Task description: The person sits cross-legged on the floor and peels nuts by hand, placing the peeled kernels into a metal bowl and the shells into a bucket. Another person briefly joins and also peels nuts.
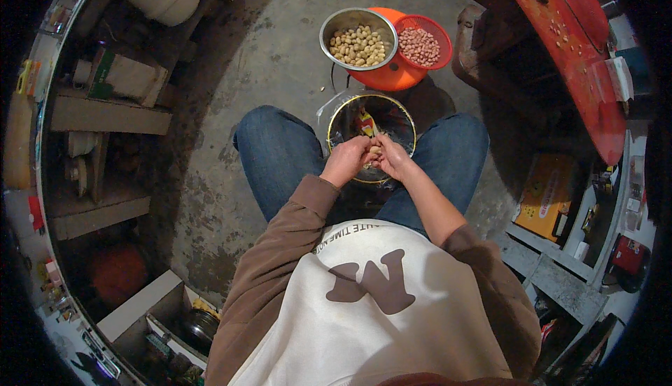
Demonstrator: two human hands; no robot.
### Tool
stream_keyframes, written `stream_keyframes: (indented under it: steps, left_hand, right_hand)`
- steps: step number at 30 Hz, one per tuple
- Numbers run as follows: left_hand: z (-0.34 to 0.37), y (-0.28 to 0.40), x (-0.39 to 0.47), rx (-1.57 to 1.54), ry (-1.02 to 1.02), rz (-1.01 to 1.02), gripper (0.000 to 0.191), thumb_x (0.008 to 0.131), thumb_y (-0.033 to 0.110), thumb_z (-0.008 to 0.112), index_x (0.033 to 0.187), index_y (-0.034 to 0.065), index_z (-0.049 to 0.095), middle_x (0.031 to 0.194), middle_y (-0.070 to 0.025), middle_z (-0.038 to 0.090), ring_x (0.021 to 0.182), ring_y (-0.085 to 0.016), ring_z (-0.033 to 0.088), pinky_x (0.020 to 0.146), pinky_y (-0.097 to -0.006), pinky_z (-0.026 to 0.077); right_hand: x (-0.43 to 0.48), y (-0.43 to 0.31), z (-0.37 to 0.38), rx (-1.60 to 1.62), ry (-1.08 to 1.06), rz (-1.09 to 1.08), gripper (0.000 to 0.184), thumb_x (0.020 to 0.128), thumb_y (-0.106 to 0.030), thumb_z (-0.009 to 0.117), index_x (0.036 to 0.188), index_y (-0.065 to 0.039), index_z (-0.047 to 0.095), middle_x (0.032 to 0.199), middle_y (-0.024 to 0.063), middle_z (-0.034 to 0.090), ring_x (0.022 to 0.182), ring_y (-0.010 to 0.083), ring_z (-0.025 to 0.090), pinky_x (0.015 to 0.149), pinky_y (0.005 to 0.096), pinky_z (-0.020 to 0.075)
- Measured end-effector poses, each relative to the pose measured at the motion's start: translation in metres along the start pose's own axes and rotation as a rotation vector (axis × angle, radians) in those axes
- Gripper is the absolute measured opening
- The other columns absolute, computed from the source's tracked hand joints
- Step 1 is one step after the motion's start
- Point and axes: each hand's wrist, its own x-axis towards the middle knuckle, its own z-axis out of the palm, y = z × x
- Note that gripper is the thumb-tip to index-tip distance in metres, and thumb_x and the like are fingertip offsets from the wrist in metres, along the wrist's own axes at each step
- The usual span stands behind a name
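My left hand [347,158] and my right hand [392,157] meet over a lined waste bin [329,133] between my knees. An unshelled peanut [375,150] is pinched between the fingers of both hands. Below them, the bin has a yellow rim and a clear plastic liner, with a red and yellow wrapper [366,121] inside. Beyond the bin stands an orange round stool [391,79]. On it are a steel bowl [326,31] of unshelled peanuts [358,47] and a red mesh basket [447,45] of shelled pink peanuts [418,46].
Wooden shelves [110,115] with boxes and pots line the left side. At the right are a red table [572,66] with scattered peanuts, a dark wooden piece of furniture [472,66] and an orange box [545,197]. A small bit lies on the concrete floor [273,60].
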Motion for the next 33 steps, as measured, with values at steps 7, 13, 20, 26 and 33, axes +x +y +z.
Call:
stream_keyframes:
  steps: [7,13,20,26,33]
  left_hand:
    - [0.003,0.003,0.002,-0.042,0.057,-0.005,0.02,0.087,0.02,0.061,0.098,0.0039,0.06,0.08,-0.0156,0.058,0.075,-0.034,0.06,0.064,-0.0386,0.048]
    - [0.006,-0.016,0.007,-0.735,-0.078,-0.379,0.046,0.097,0.043,0.041,0.115,0.006,0.061,0.063,0.0012,0.049,0.053,-0.01,0.043,0.048,-0.0255,0.033]
    - [-0.005,-0.003,0.007,-1.021,-0.071,-0.666,0.067,0.096,0.059,0.025,0.133,0.0084,0.049,0.066,0.0063,0.043,0.051,-0.004,0.03,0.045,-0.0221,0.022]
    - [-0.007,0.0,0.009,-0.933,-0.145,-0.585,0.055,0.097,0.054,0.033,0.121,0.0106,0.056,0.07,0.009,0.046,0.059,-0.003,0.033,0.049,-0.02,0.024]
    - [-0.002,-0.013,0.007,-0.953,-0.041,-0.565,0.024,0.096,0.032,0.051,0.089,0.0113,0.061,0.067,0.0094,0.048,0.056,-0.002,0.034,0.049,-0.0192,0.025]
  right_hand:
    - [0.003,-0.001,-0.006,-0.117,0.247,-0.083,0.024,0.098,-0.027,0.042,0.097,-0.007,0.056,0.064,-0.0045,0.042,0.051,0.0056,0.035,0.043,0.0194,0.0278]
    - [-0.003,-0.014,0.001,-0.393,0.399,-0.486,0.026,0.098,-0.027,0.044,0.101,-0.006,0.06,0.061,-0.0091,0.034,0.049,0.0024,0.028,0.043,0.018,0.0237]
    - [-0.02,-0.017,0.029,-1.092,0.209,-0.543,0.019,0.086,-0.023,0.065,0.091,-0.006,0.069,0.071,0.0019,0.061,0.06,0.0061,0.052,0.055,0.0259,0.0426]
    - [-0.004,-0.004,0.009,-0.686,0.158,-0.609,0.015,0.083,-0.012,0.069,0.092,0.0,0.067,0.067,0.0006,0.061,0.053,0.0087,0.05,0.052,0.0252,0.0425]
    - [-0.015,-0.017,0.019,-0.945,0.309,-0.625,0.016,0.078,-0.014,0.071,0.092,-0.005,0.068,0.065,0.0015,0.059,0.052,0.0068,0.045,0.05,0.0248,0.0408]
